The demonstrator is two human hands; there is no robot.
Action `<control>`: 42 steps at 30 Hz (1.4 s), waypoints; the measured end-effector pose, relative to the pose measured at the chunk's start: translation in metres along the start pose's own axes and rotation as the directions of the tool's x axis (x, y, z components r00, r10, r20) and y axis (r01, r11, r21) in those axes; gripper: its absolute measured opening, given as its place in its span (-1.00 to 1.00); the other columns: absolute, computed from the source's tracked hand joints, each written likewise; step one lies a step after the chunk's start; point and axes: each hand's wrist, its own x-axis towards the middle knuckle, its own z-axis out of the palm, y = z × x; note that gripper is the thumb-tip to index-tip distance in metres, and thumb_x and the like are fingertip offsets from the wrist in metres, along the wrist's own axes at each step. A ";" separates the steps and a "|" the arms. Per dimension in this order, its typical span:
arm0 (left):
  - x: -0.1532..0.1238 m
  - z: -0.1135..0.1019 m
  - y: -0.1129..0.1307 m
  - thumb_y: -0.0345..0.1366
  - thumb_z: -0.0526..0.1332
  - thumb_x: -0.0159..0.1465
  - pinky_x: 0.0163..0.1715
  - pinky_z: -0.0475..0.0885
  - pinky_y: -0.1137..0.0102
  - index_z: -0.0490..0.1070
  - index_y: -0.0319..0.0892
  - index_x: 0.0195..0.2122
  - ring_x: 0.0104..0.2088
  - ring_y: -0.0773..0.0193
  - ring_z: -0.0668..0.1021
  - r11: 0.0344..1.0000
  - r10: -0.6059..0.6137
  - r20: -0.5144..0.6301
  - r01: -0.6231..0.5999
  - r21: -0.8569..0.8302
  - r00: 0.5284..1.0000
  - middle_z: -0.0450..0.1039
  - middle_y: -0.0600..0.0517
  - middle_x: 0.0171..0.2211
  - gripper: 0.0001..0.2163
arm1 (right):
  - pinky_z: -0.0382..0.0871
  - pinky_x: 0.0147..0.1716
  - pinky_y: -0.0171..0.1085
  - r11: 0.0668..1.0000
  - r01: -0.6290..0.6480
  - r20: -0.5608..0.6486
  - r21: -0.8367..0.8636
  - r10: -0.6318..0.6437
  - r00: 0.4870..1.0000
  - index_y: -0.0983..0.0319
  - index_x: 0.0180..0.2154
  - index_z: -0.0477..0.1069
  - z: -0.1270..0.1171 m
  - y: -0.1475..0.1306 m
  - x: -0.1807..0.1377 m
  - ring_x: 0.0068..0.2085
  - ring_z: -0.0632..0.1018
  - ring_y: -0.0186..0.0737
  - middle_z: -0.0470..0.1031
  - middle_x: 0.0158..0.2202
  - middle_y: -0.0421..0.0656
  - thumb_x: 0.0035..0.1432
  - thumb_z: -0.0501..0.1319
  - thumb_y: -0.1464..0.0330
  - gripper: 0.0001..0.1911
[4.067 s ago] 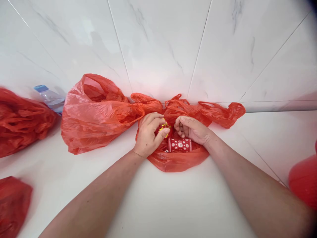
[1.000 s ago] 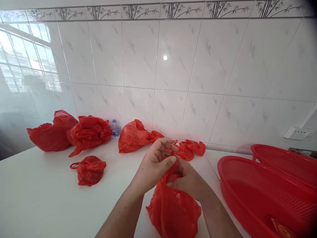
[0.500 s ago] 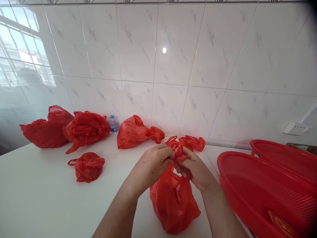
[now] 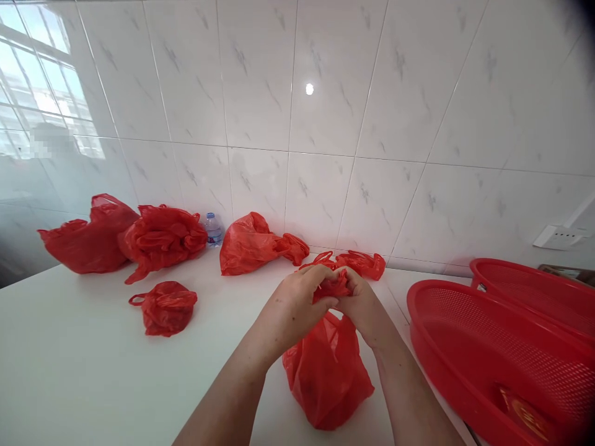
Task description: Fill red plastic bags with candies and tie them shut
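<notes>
A red plastic bag [image 4: 328,378] rests on the white table in front of me, its body rounded out by contents I cannot make out. At its gathered top, my left hand [image 4: 304,294] is closed on the handles from the left. My right hand [image 4: 360,303] grips the same bunched plastic from the other side, and the two hands nearly touch. Fingers partly cover the handles, so how they are twisted or looped is hidden. Just beyond my hands lie crumpled red bags [image 4: 360,265] near the wall.
Large red plastic baskets [image 4: 446,347] stand at the right, the nearer holding a red-and-gold packet [image 4: 525,412]. Along the wall are more filled red bags [image 4: 251,244] and a water bottle [image 4: 213,230]. A small tied red bag [image 4: 170,310] sits left on the white table [image 4: 93,371].
My fingers have shifted around the bag's handles, with my left hand now turned further over them. The bag stays in place, its top drawn slightly differently.
</notes>
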 end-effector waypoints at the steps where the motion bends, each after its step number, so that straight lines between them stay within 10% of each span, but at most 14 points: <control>1: 0.001 0.000 -0.001 -0.43 0.14 0.14 -0.44 0.30 0.48 0.40 -0.08 -0.25 -0.35 0.33 0.44 1.000 -0.010 -0.019 0.009 -0.020 1.000 0.45 0.08 -0.34 -0.82 | 0.31 -0.33 -0.34 1.000 -0.003 -0.012 -0.002 0.003 1.000 0.19 -0.36 0.31 -0.002 0.000 0.000 -0.32 0.42 -0.35 0.40 -0.38 -0.28 -0.12 0.26 0.48 -0.79; 7: 0.006 -0.006 -0.005 -0.42 0.13 0.17 -0.27 0.36 0.42 0.44 -0.08 -0.22 -0.25 0.30 0.46 0.997 -0.044 -0.221 0.058 0.060 0.974 0.48 0.07 -0.26 -0.81 | 0.25 -0.46 -0.39 0.992 -0.099 0.195 0.077 0.082 0.977 0.09 0.02 0.26 -0.012 -0.004 -0.004 -0.49 0.37 -0.43 0.33 -0.51 -0.35 -0.12 0.26 0.50 -0.40; 11: 0.006 0.000 -0.008 -0.43 0.14 0.15 -0.41 0.36 0.47 0.43 -0.10 -0.29 -0.39 0.37 0.45 0.994 -0.107 -0.158 0.104 -0.026 0.982 0.46 0.10 -0.37 -0.85 | 0.19 -0.54 -0.39 0.988 -0.154 0.248 0.027 0.143 0.958 0.16 -0.15 0.37 -0.001 0.008 -0.002 -0.51 0.37 -0.40 0.35 -0.53 -0.32 -0.17 0.22 0.54 -0.55; 20: 0.003 0.004 0.000 -0.43 0.24 0.10 -0.28 0.36 0.42 0.41 -0.05 -0.19 -0.24 0.32 0.43 0.992 0.062 -0.003 -0.061 0.114 0.998 0.35 0.06 -0.22 -0.76 | 0.32 -0.38 -0.32 0.988 0.138 -0.143 -0.069 -0.146 0.979 0.21 -0.49 0.39 0.006 0.017 0.012 -0.37 0.43 -0.31 0.43 -0.46 -0.24 -0.11 0.18 0.50 -0.91; 25: 0.006 0.002 -0.010 -0.52 0.08 0.17 -0.45 0.27 0.51 0.37 -0.14 -0.39 -0.39 0.41 0.39 0.990 0.064 0.016 -0.065 0.128 0.998 0.32 0.09 -0.37 -0.85 | 0.33 -0.33 -0.31 0.985 0.136 -0.023 -0.105 -0.139 0.990 0.21 -0.43 0.40 -0.010 0.013 0.009 -0.35 0.43 -0.31 0.42 -0.43 -0.24 -0.05 0.25 0.40 -0.95; 35: 0.010 0.003 -0.030 -0.43 0.10 0.15 -0.47 0.25 0.47 0.30 -0.14 -0.47 -0.39 0.35 0.43 0.969 -0.113 0.012 0.107 0.222 0.994 0.39 0.11 -0.39 -0.91 | 0.32 -0.31 -0.24 0.983 -0.114 0.363 0.143 0.055 0.930 0.18 0.03 0.39 -0.039 0.015 0.006 -0.35 0.43 -0.25 0.43 -0.32 -0.10 0.17 -0.14 -0.12 -0.31; 42: 0.015 0.009 -0.038 -0.33 0.15 0.16 -0.15 0.34 0.35 0.33 -0.15 -0.45 -0.02 0.16 0.42 0.994 -0.088 0.090 0.093 -0.050 0.992 0.41 -0.01 -0.08 -0.94 | 0.16 -0.53 -0.39 0.996 -0.069 0.173 -0.054 0.077 0.982 0.16 -0.06 0.41 -0.042 0.023 0.010 -0.53 0.27 -0.43 0.29 -0.53 -0.30 0.01 0.22 0.35 -0.62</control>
